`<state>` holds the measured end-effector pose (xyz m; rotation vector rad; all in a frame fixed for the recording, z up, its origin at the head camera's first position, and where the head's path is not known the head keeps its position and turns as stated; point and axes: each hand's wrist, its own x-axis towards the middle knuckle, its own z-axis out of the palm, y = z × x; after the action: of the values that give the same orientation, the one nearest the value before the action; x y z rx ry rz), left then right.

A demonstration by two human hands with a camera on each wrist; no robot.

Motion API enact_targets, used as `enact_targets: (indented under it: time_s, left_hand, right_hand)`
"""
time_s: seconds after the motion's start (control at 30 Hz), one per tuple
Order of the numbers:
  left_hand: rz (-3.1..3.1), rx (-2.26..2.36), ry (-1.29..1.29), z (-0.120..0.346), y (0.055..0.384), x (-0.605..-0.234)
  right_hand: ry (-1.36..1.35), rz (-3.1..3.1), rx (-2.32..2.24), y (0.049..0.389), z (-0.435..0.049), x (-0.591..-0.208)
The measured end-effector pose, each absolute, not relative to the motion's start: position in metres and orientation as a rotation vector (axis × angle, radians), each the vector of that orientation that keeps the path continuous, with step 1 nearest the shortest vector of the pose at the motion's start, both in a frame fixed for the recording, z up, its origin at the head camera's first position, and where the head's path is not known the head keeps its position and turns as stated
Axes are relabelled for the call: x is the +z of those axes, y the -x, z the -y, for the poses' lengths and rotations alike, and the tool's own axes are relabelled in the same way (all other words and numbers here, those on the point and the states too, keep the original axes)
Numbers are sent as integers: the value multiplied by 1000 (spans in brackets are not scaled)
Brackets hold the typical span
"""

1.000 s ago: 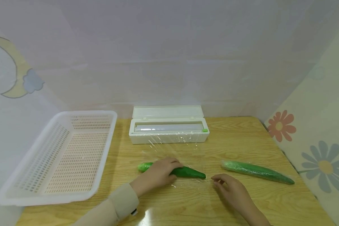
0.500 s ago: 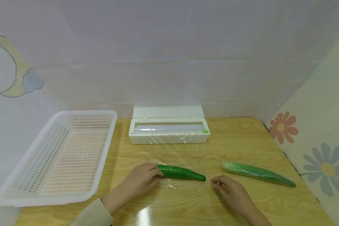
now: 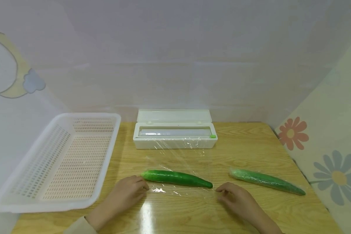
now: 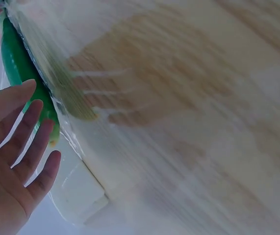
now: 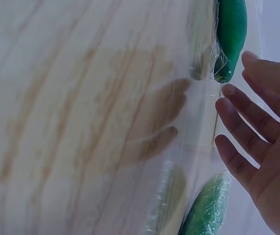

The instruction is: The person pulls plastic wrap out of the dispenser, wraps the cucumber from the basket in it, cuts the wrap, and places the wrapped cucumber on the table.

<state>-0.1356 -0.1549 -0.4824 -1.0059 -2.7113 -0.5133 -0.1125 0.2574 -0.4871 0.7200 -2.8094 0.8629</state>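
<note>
A dark green cucumber (image 3: 175, 178) lies crosswise on a sheet of clear cling film (image 3: 181, 159), its pale end to the left. The film runs back to a roll (image 3: 175, 132) in a white dispenser box (image 3: 175, 143) whose lid stands up. At the cucumber's pale end my left hand (image 3: 128, 191) hovers low, fingers loosely bent; the left wrist view shows these fingers (image 4: 29, 132) spread and holding nothing. My right hand (image 3: 237, 196) is just off the tapered tip, and in the right wrist view its fingers (image 5: 247, 127) are apart, with nothing between them.
A second cucumber (image 3: 266, 180), wrapped in film, lies to the right. On the left stands a white plastic basket (image 3: 105, 175) with slotted walls. A green cutter tab (image 3: 213, 136) sits at the box's right end. Walls with printed flowers and a moon enclose the wooden table (image 3: 240, 139).
My left hand has let go of the cucumber and slid left and nearer, uncovering its pale end. The right hand has barely moved. The cucumber stays in nearly the same place.
</note>
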Motion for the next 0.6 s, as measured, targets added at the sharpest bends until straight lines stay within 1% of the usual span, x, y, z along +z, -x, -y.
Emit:
enact_targets:
  time_s: [0.13,0.4,0.6]
  left_hand:
    - [2685,-499,1036,160,139,-484]
    - [2683,-414,1056,157,144,-490]
    - [2671,-292,1032,159,145,-493]
  right_hand:
    - [-783,2806,903,115,-258,-490]
    - [-780,2926,968,120,-258,-490]
    - [-755,2973,927,124,-257,-490]
